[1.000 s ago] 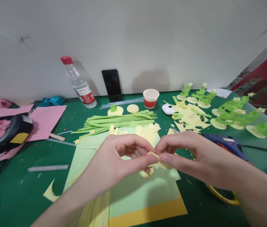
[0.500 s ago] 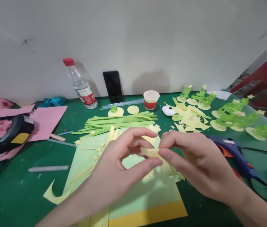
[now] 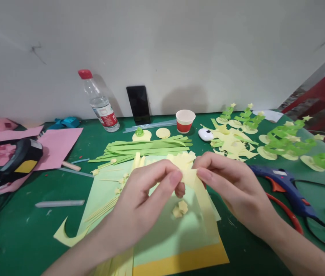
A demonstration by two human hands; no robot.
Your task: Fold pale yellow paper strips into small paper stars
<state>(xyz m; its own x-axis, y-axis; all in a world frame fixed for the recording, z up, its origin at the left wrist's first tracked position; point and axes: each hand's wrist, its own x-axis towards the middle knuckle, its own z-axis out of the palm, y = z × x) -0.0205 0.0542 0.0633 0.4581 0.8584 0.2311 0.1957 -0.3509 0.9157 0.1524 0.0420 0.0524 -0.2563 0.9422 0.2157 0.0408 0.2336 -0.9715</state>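
A pale yellow paper strip (image 3: 189, 177) is stretched between my hands, folded near the top, with its long tail hanging toward the sheets below. My left hand (image 3: 147, 191) pinches its left end between thumb and forefinger. The right end is pinched by my right hand (image 3: 228, 188). Under them lies a light green sheet (image 3: 162, 237) over a yellow-orange one (image 3: 185, 260). Small folded yellow paper pieces (image 3: 180, 209) rest on the green sheet. Thin yellow strips (image 3: 104, 211) lie beside my left wrist.
Behind my hands are green paper strips (image 3: 147, 147), a paper cup (image 3: 185, 121), a bottle (image 3: 101, 107) and a phone (image 3: 138, 105). Yellow scraps (image 3: 234, 142) and green spirals with stars (image 3: 286, 138) stand right. A blue glue gun (image 3: 286, 188) with a cord lies beside my right hand.
My left hand has closed on the left end of the strip, which was loose between the fingers before. Both hands have risen slightly, and the small folded pieces below now show.
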